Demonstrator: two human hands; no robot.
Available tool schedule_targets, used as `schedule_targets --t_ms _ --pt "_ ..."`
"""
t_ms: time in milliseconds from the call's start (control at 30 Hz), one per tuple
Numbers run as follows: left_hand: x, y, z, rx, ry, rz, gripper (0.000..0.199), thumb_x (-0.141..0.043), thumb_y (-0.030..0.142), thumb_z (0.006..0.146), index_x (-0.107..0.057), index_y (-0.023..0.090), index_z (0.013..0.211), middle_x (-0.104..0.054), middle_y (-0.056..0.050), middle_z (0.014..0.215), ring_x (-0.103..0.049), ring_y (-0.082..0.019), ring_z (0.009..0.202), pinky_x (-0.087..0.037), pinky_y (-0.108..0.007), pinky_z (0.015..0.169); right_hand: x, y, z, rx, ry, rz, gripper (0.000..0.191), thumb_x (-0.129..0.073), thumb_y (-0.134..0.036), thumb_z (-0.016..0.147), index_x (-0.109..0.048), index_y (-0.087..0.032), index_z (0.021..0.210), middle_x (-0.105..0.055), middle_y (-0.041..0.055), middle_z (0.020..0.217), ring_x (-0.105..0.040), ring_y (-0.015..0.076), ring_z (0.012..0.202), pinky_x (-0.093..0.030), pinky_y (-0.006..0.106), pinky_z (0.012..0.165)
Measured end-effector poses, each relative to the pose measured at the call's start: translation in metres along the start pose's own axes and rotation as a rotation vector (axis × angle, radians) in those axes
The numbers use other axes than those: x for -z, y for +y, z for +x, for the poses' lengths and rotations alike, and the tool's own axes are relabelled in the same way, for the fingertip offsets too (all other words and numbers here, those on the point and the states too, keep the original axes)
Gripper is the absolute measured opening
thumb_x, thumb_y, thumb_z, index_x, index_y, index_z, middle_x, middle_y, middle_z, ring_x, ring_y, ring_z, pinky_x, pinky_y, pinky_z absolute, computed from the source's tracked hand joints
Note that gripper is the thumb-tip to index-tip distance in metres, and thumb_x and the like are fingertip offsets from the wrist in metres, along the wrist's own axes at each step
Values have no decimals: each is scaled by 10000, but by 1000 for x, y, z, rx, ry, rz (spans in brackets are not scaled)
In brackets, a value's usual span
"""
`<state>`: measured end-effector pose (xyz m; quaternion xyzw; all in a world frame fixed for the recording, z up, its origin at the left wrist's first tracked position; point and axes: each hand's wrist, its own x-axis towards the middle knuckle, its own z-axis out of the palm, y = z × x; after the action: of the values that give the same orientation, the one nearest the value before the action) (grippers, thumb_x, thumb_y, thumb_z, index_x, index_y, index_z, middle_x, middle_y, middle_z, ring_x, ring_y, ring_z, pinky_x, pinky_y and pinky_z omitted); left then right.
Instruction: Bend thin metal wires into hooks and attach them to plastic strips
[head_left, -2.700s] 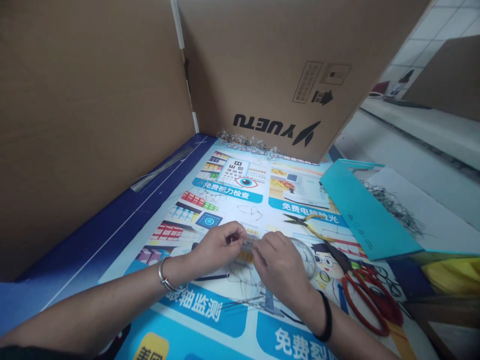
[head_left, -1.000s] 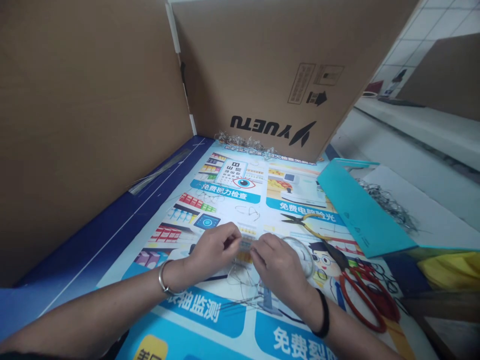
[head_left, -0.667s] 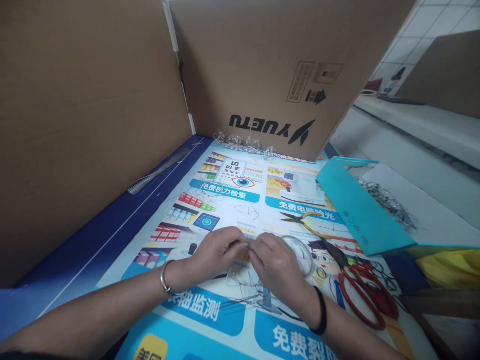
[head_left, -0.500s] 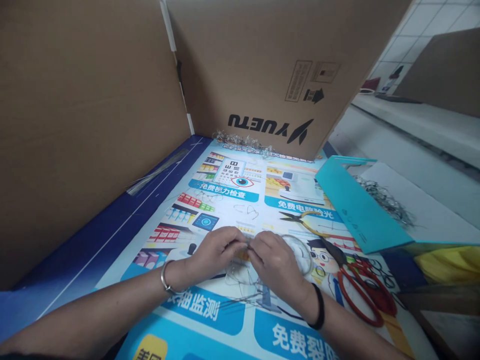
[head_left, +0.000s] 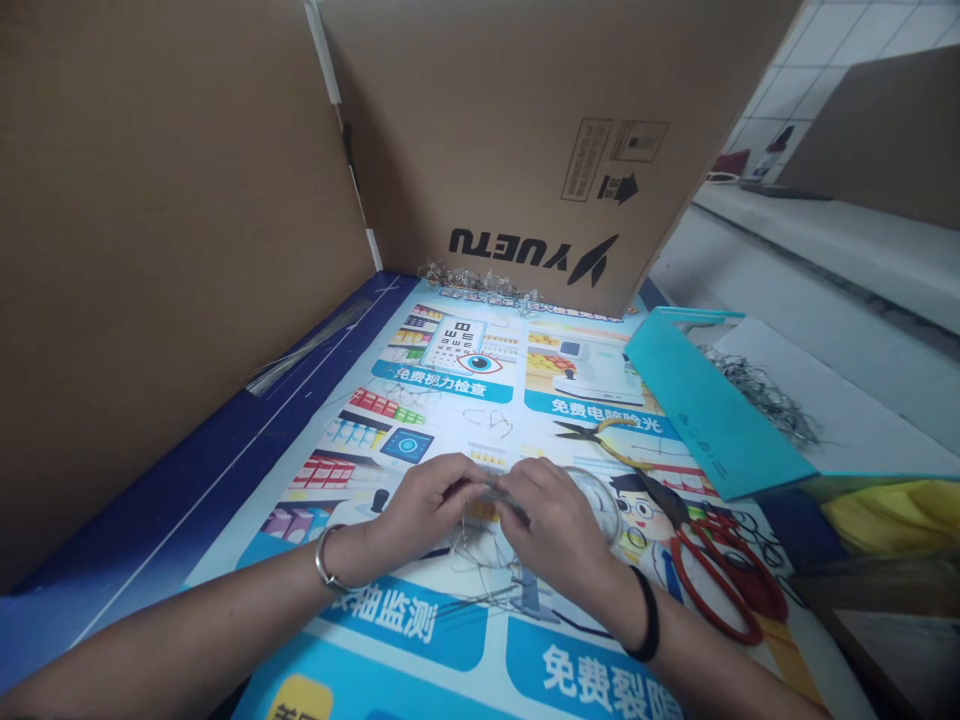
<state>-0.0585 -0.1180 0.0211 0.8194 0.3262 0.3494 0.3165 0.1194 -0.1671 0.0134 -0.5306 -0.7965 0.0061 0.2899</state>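
Note:
My left hand [head_left: 427, 508] and my right hand [head_left: 559, 515] meet at the middle of the printed poster [head_left: 405, 650], fingertips pinched together. Between them they grip thin metal wire [head_left: 469, 540], whose bent strands show below the fingers. The exact spot they pinch is hidden by the fingertips. Several straight wire pieces [head_left: 469, 600] lie on the poster nearer to me. Beyond the hands lies a small bent wire piece [head_left: 489, 420]. Just right of my right hand rests a coil of wire [head_left: 604, 495].
Yellow-handled pliers [head_left: 611, 440] and red-handled scissors [head_left: 709, 580] lie at the right. A turquoise box [head_left: 682, 400] holds a heap of wire pieces [head_left: 757, 390]. Cardboard walls [head_left: 525, 130] stand at the back and left. More wire bits [head_left: 480, 280] sit along the back wall, and straight wires [head_left: 307, 350] at left.
The view has shifted slightly. Both hands stay together at the same place on the poster, with only small movement of the right fingers and wrist.

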Motion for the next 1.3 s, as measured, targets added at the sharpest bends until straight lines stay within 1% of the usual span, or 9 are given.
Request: schedule_targets --t_ms 167,333,633,733,833,1033,1100,1233,1300 --pt "-1 0 0 -20 28 17 57 -558 136 820 -603 170 819 -647 9 730 -570 -95 629 -460 -194 585 -2 -1 -1 -24 1 -12 112 -501 -112 791 -581 -170 739 -560 56 761 -479 191 764 -391 314 701" --pt "-3 -1 -1 -28 45 33 56 -565 123 812 -603 164 819 -648 9 722 -581 -95 635 -462 -190 582 -3 -3 1 -24 9 -5 130 -486 -76 759 -573 -163 718 -557 63 752 -477 192 762 -392 314 695" --pt "-2 -1 -2 -88 49 35 90 -559 95 810 -608 165 840 -658 0 757 -587 -94 662 -474 -193 618 -2 -2 2 14 54 58 165 -492 -71 781 -617 -174 750 -572 54 772 -491 176 775 -395 301 704" --pt "-3 -4 -2 -74 58 13 95 -559 105 819 -611 170 864 -662 -1 781 -598 -96 693 -474 -193 633 -4 -2 1 17 82 53 157 -500 -80 790 -624 -174 773 -577 55 774 -502 174 767 -397 301 694" --pt "-4 -5 -3 -34 68 -4 89 -560 112 824 -608 175 864 -656 7 771 -592 -93 681 -468 -190 623 -4 -3 1 25 82 57 146 -492 -93 806 -614 -165 771 -580 60 776 -507 178 777 -402 310 708" --pt "-6 -1 -5 -2 95 -20 91 -570 97 803 -600 175 839 -646 13 754 -582 -93 674 -466 -190 625 -3 -6 2 32 83 69 147 -477 -100 817 -585 -155 734 -579 66 768 -503 181 769 -401 318 708" --pt "-5 0 -4 2 72 -16 85 -568 97 800 -600 172 822 -643 12 745 -576 -95 665 -464 -193 621 -3 -6 2 39 82 72 148 -480 -95 812 -586 -155 728 -583 64 763 -508 182 770 -398 321 714" --pt "-3 -1 0 33 -19 -19 79 -567 105 801 -606 173 808 -642 16 745 -567 -91 652 -457 -190 613 -3 -5 2 48 72 72 153 -485 -98 811 -605 -163 743 -592 55 757 -520 178 773 -387 319 718" --pt "-2 -2 1 31 -35 -19 89 -576 100 791 -614 175 819 -644 14 757 -566 -91 661 -456 -191 618 -2 -4 2 55 63 73 154 -486 -98 811 -617 -164 765 -598 53 763 -526 177 783 -384 319 725"
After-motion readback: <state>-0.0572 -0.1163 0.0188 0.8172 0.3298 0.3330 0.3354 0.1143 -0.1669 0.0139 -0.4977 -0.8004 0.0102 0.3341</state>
